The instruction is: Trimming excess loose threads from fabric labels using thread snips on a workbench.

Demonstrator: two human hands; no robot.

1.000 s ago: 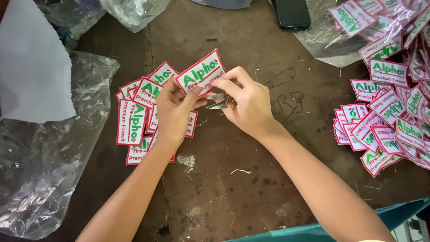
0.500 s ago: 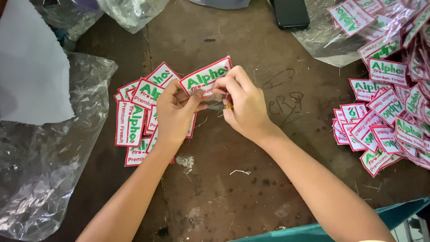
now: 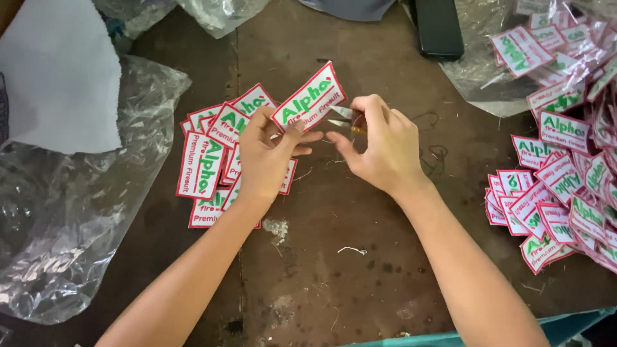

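Patch (image 3: 310, 96) pinched in my left hand (image 3: 267, 154) fingers above the counter (image 3: 334, 257), right hand (image 3: 379, 144) fingers closed on small snips (image 3: 344, 117) at its edge.

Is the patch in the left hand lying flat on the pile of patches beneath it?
No: the left hand holds the patch lifted above the pile, while the right hand holds small snips at its edge.
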